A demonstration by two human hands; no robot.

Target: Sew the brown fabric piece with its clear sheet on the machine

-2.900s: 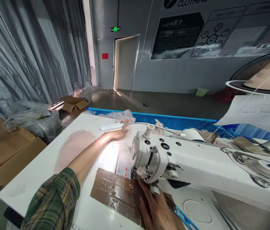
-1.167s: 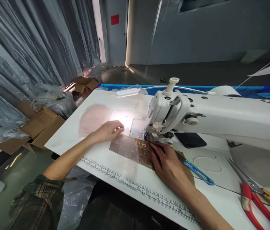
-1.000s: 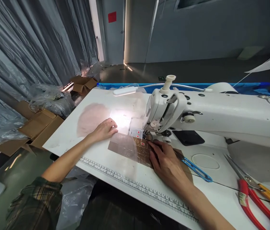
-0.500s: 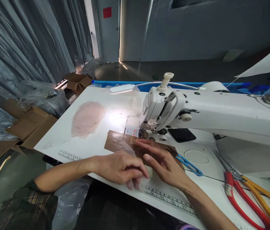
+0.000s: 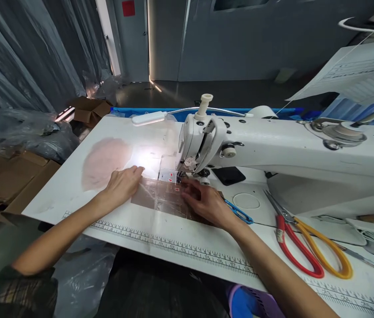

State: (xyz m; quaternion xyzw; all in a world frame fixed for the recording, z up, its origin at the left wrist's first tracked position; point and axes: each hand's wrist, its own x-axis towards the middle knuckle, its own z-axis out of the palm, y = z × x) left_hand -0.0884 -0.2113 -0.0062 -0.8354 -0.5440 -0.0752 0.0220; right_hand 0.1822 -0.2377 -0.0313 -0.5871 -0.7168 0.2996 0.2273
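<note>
A brown patterned piece of material [image 5: 160,201] lies flat on the white table [image 5: 187,240] in front of the needle of a white sewing machine [image 5: 273,145]. A clear plastic sheet seems to lie over its left part. My left hand [image 5: 120,185] rests flat at the piece's left edge, fingers stretched out. My right hand [image 5: 203,201] presses on the piece's right part just below the presser foot [image 5: 182,176], fingers extended.
Red-handled and yellow-handled scissors [image 5: 303,240] lie at the right, blue thread snips [image 5: 238,212] beside my right hand. A lit lamp arm [image 5: 149,117] hangs over the table. A pink patch [image 5: 105,161] marks the table's left. Cardboard boxes [image 5: 11,174] and plastic-wrapped bundles stand on the floor at left.
My left hand has moved from the table's front edge back up to the piece's left edge. My right hand has slid closer to the presser foot. The view has shifted right.
</note>
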